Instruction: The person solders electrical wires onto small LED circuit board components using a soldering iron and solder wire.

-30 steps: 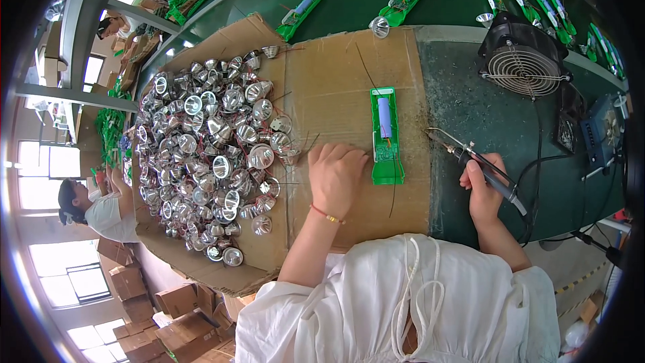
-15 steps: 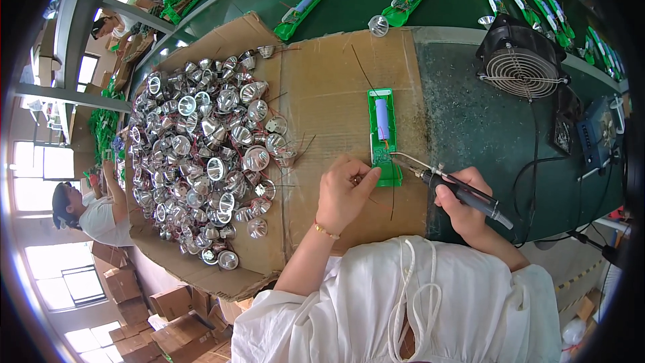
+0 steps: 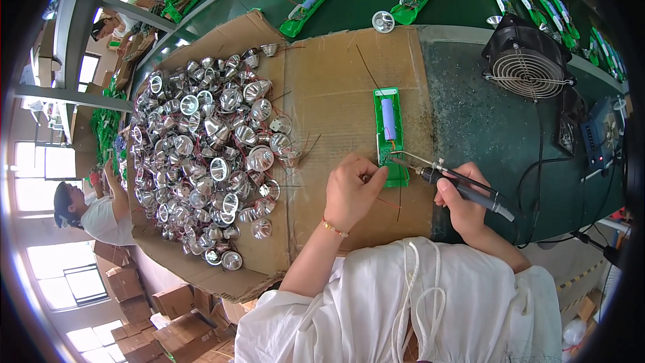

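Observation:
My right hand [image 3: 463, 196] grips a soldering iron [image 3: 474, 195] with a thin bent metal tube alongside its tip. The tip is at the small green circuit board [image 3: 390, 156] inside an open green plastic casing [image 3: 396, 176]. A light purple cylindrical battery [image 3: 388, 119] lies in the upper part of that casing, and a dark wire sticks out past its top end. My left hand [image 3: 353, 191] is closed in a pinch at the casing's lower left edge. Its fingers mostly hide what they hold. Thin red and dark wires show just right of its thumb.
Many shiny reflector cups with wires [image 3: 208, 154] fill a cardboard tray [image 3: 201, 281] on the left. A black fan [image 3: 527, 64] and a blue powered box [image 3: 600, 138] stand at right. More green casings [image 3: 306, 12] lie along the back. Co-workers sit at far left.
The whole view has shifted slightly, so the bench appears a little further right. Both hands stay by the casing, with the iron's tip still at the circuit board.

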Demonstrator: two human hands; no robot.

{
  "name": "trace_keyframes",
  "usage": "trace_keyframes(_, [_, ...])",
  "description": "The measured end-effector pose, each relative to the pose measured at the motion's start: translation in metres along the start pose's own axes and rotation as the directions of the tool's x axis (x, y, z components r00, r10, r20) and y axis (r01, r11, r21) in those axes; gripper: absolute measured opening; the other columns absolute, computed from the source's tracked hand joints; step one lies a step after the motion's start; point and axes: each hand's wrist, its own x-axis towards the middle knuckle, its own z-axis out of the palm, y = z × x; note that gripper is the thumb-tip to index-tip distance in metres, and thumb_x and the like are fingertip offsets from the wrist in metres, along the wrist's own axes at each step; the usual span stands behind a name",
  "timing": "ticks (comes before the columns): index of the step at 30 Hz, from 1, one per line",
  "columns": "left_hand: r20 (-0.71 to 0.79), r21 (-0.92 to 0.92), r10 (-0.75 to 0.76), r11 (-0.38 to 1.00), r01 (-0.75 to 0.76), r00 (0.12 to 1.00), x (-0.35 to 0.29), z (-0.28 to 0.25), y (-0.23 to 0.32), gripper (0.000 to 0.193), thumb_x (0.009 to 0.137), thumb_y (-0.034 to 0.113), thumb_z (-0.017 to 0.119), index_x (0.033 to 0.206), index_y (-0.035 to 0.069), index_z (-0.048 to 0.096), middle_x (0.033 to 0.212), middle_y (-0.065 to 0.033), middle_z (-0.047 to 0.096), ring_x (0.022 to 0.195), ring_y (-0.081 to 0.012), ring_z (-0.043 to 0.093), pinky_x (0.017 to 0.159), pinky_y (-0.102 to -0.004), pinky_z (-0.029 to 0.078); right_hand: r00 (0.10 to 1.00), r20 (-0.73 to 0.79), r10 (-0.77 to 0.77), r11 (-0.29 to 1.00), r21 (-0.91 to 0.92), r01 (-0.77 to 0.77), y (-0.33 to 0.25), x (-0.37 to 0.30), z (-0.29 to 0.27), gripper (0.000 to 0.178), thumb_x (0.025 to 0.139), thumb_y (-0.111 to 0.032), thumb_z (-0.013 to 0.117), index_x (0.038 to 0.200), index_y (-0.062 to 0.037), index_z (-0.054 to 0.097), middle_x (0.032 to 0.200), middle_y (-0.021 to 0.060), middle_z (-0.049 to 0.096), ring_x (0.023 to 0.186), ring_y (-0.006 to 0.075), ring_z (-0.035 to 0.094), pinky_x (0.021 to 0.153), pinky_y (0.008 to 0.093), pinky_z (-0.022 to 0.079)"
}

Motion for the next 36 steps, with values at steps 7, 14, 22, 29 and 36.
trace_keyframes(7, [0.02, 0.008, -0.027, 1.0, 0.027, 0.999, 0.001, -0.001, -0.003, 0.019, 0.073, 0.016, 0.065, 0.064, 0.0, 0.06, 0.068, -0.0098, 0.056, 0.057, -0.0223, 0.054, 0.052, -0.0311, 0.041, 0.999, -0.039, -0.006, 0.998, 0.067, 0.009, -0.007, -0.002, -0.003, 0.015, 0.081, -0.007, 0.06, 0.084, 0.0001, 0.046, 0.066, 0.0083, 0.056, 0.054, 0.0097, 0.054, 0.05, 0.0228, 0.046])
trace_keyframes(14, [0.068, 0.094, -0.042, 0.995, 0.036, 0.997, -0.001, -0.006, 0.002, 0.017, 0.073, 0.017, 0.067, 0.071, 0.001, 0.061, 0.072, -0.0102, 0.057, 0.06, -0.0205, 0.056, 0.055, -0.0304, 0.044, 0.999, -0.052, 0.007, 0.999, 0.05, -0.004, -0.004, -0.006, -0.008, 0.016, 0.081, -0.007, 0.06, 0.084, 0.0003, 0.047, 0.067, 0.0082, 0.056, 0.054, 0.0093, 0.054, 0.05, 0.0229, 0.047])
trace_keyframes(22, [0.19, 0.002, 0.478, 0.873, -0.487, 0.858, -0.009, -0.029, 0.001, 0.026, 0.063, 0.013, 0.075, 0.087, 0.007, 0.067, 0.095, -0.0082, 0.054, 0.096, -0.024, 0.05, 0.077, -0.0336, 0.044, 0.998, -0.068, 0.001, 0.999, 0.044, 0.002, -0.006, -0.009, -0.016, 0.016, 0.08, -0.007, 0.061, 0.084, 0.0006, 0.047, 0.067, 0.0085, 0.057, 0.054, 0.0092, 0.054, 0.05, 0.0227, 0.047])
trace_keyframes(29, [-0.006, -0.087, 0.098, 0.991, -0.098, 0.995, -0.004, 0.0, 0.001, 0.008, 0.071, 0.009, 0.069, 0.072, 0.002, 0.066, 0.083, -0.0077, 0.055, 0.07, -0.0165, 0.053, 0.057, -0.0284, 0.045, 0.998, -0.04, -0.046, 0.998, -0.038, 0.044, -0.003, -0.012, -0.014, 0.017, 0.079, -0.009, 0.063, 0.082, 0.0013, 0.049, 0.066, 0.0075, 0.058, 0.055, 0.0086, 0.056, 0.05, 0.0215, 0.046])
trace_keyframes(36, [-0.009, -0.023, 0.081, 0.996, -0.082, 0.997, -0.001, 0.004, -0.003, 0.008, 0.07, 0.009, 0.068, 0.069, 0.002, 0.065, 0.079, -0.0077, 0.056, 0.071, -0.0178, 0.053, 0.059, -0.0275, 0.044, 0.997, -0.043, -0.061, 0.996, -0.074, 0.058, -0.002, -0.01, -0.008, 0.018, 0.079, -0.01, 0.064, 0.081, 0.001, 0.05, 0.063, 0.0057, 0.059, 0.054, 0.0068, 0.055, 0.048, 0.0205, 0.043])
